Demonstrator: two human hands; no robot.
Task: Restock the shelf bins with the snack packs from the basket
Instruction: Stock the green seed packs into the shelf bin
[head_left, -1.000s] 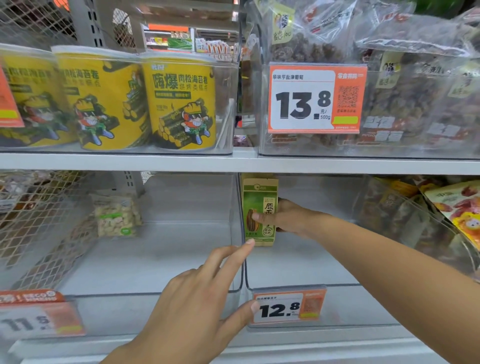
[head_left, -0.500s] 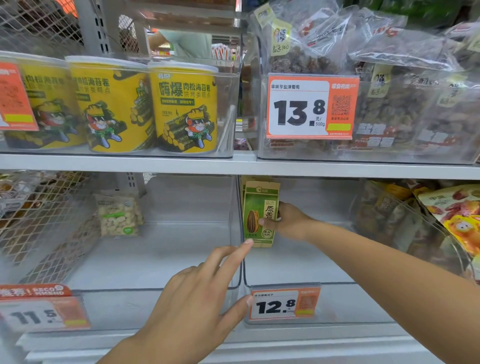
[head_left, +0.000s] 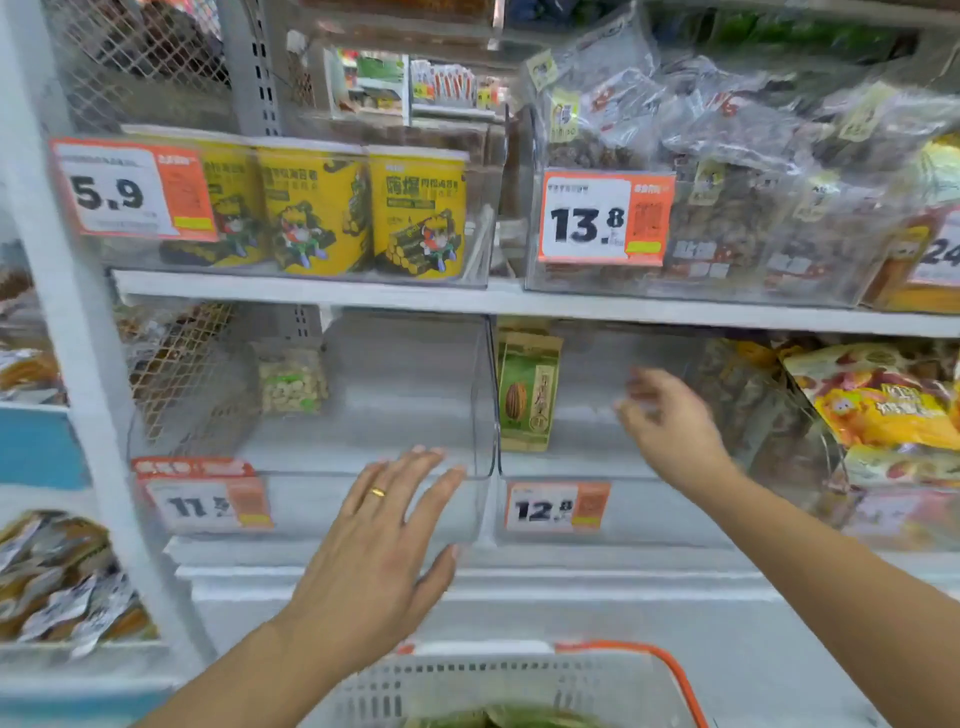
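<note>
A green and tan seed pack (head_left: 527, 395) stands upright against the left wall of the clear bin (head_left: 649, 512) tagged 12.8 on the lower shelf. My right hand (head_left: 665, 421) hovers to the right of it, blurred, fingers apart, holding nothing. In front of the neighbouring clear bin (head_left: 322, 512) tagged 11.5 my left hand (head_left: 384, 535) is spread flat, a ring on one finger, empty. At the bottom edge sits the white basket (head_left: 498, 686) with an orange rim, green packs (head_left: 498, 719) showing inside.
A pale nut bag (head_left: 292, 379) stands at the back of the left bin. Yellow tubs (head_left: 415, 208) and dark fruit bags (head_left: 737, 171) fill the upper shelf. Yellow and red bags (head_left: 883, 400) crowd the bin at right. A white upright post (head_left: 67, 332) stands at left.
My right hand has let go of the seed pack and drawn back to the right. The view has pulled back and down, bringing the basket into sight.
</note>
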